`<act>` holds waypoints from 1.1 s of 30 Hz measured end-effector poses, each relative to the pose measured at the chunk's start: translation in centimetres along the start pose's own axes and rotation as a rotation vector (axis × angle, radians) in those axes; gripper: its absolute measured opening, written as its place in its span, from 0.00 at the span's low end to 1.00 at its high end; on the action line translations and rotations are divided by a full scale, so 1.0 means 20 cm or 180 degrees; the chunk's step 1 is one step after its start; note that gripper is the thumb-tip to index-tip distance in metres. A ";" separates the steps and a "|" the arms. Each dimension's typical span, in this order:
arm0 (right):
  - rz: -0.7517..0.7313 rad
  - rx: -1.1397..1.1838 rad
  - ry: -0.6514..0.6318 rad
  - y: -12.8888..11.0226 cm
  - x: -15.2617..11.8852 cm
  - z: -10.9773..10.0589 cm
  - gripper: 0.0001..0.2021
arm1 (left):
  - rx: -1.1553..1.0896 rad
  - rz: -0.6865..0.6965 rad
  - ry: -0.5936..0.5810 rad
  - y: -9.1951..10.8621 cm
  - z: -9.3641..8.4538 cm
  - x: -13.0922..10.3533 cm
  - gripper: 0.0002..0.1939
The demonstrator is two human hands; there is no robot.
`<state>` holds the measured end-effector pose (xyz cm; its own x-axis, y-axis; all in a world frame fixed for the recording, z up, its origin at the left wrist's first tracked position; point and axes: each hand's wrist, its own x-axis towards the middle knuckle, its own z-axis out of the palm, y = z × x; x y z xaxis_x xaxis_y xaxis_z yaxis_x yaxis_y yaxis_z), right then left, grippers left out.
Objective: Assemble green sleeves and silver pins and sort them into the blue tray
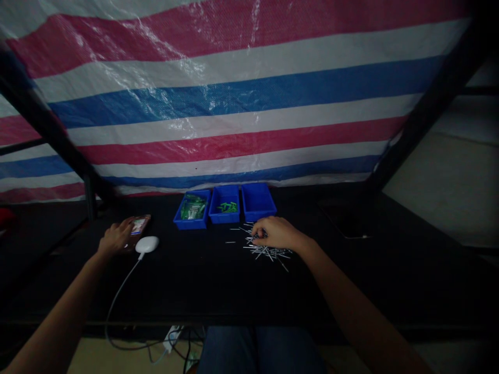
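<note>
Blue bins (pixel 258 200) x3, R hand (pixel 277 232) on pins (pixel 267 251)

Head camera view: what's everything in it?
striped sheet: one, red/white/blue, behind
posts: two, black, either side
table: one, black, centre
bins: three, blue, table's back
bag: one, greenish, left bin
pieces: several, green, middle bin
rods: many, silver, under right hand
phone: one, brownish, table's left
case: one, white, beside phone
flat item: one, dark, table's right
power strip: one, white, underneath
cables: several, black/white, lower left
unclear item: one, red, far left
trouser legs: two, blue, bottom
left hand: one, bare, at phone
right hand: one, bare, over rods
</note>
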<state>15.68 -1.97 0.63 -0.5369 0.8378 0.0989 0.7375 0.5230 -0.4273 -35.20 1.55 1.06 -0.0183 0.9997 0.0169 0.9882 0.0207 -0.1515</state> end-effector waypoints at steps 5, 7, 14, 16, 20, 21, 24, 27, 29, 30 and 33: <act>-0.0014 0.0025 0.0061 -0.01 0.01 0.01 0.06 | -0.0238 -0.0462 0.1163 0.21 -0.10 -0.06 0.23; -0.0011 0.0056 0.0095 -0.01 0.00 0.01 0.05 | -0.0801 -0.0678 0.1802 0.37 -0.19 -0.07 0.22; -0.0040 0.0194 0.0209 -0.03 0.00 0.00 0.03 | -0.2028 0.0422 0.2707 0.99 -0.44 -0.09 0.14; -0.0026 0.0319 0.0315 -0.03 0.00 0.00 0.04 | -0.2324 0.0647 0.2872 1.14 -0.46 -0.10 0.12; -0.0039 0.0837 0.0636 -0.03 0.02 0.00 0.04 | -0.2813 0.1125 0.2769 1.35 -0.41 -0.14 0.09; -0.0064 0.1034 0.0761 -0.03 0.02 -0.01 0.05 | -0.2888 0.1275 0.2645 1.39 -0.39 -0.15 0.09; -0.0161 0.1782 0.1201 -0.02 0.03 -0.02 0.07 | -0.3019 0.1652 0.2217 1.49 -0.33 -0.18 0.09; -0.0102 0.2655 0.1419 -0.02 0.04 -0.04 0.10 | -0.3077 0.1875 0.1881 1.55 -0.29 -0.21 0.09; -0.0035 0.3046 0.1468 -0.02 0.04 -0.05 0.11 | -0.3171 0.1931 0.1679 1.57 -0.27 -0.23 0.10; -0.0031 0.3159 0.1488 -0.02 0.04 -0.06 0.11 | -0.3248 0.1931 0.1573 1.58 -0.26 -0.24 0.10; -0.0076 0.3330 0.1451 -0.02 0.05 -0.05 0.11 | -0.3614 0.1827 0.1289 1.60 -0.23 -0.25 0.11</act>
<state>15.25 -1.31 1.85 -0.1898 0.9200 0.3430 -0.0889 0.3318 -0.9392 -2.75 -2.86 0.71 0.2907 0.7841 0.5484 0.4220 -0.6194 0.6620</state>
